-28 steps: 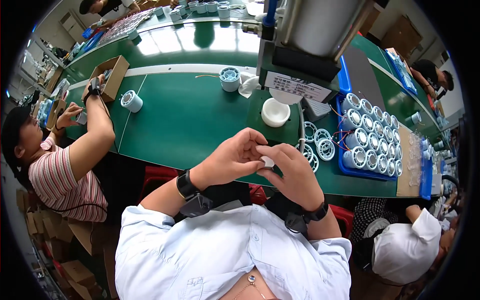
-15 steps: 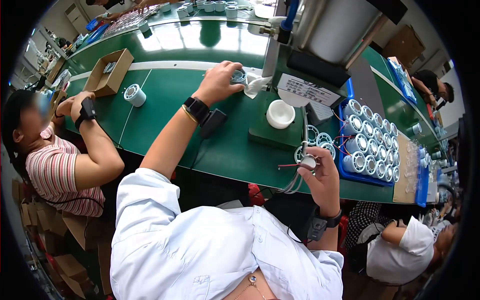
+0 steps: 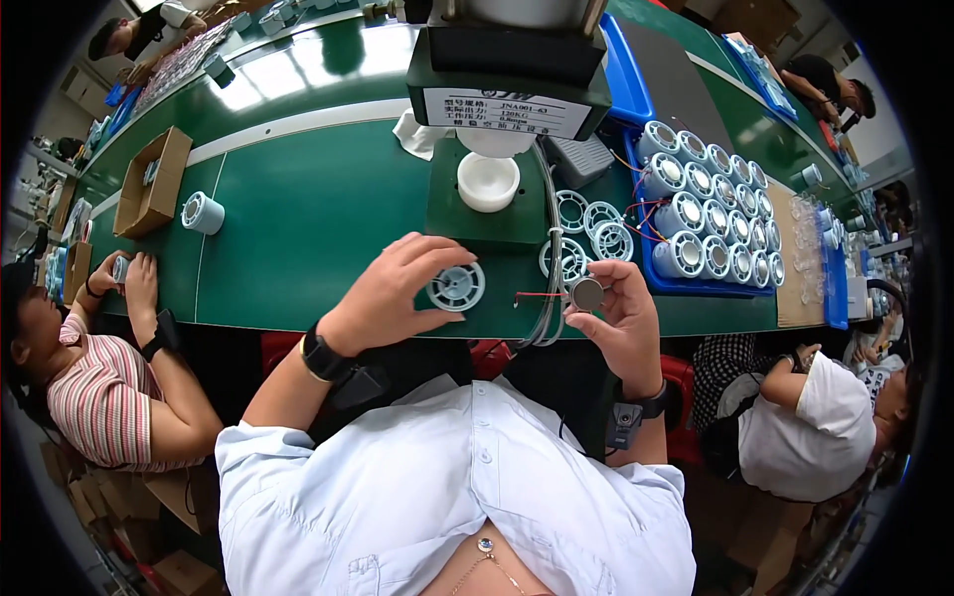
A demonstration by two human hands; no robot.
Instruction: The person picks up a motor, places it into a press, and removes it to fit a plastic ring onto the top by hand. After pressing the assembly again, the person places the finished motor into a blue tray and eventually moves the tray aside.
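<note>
Close to the table's front edge, my left hand (image 3: 390,296) grips a light blue round plastic housing (image 3: 456,287) between thumb and fingers, its spoked side showing. My right hand (image 3: 624,316) pinches a small round metal disc part (image 3: 586,294), with thin red wires (image 3: 542,295) trailing off to the left. The two parts are held apart, side by side. Just beyond them, a white round cup (image 3: 488,183) sits on the green base (image 3: 437,214) of a bench press (image 3: 507,84). Several light blue spoked rings (image 3: 602,223) lie beyond my right hand.
Grey cables (image 3: 553,248) run down beside the press base. At right stands a blue tray (image 3: 701,288) filled with light blue cylinders. A cardboard box (image 3: 164,179) and a lone cylinder (image 3: 203,214) are at left, near a co-worker in stripes (image 3: 104,407).
My left hand has come back from beside the press toward me, bringing the light blue housing. My right hand has turned the metal disc so its flat face shows. The view has shifted.
</note>
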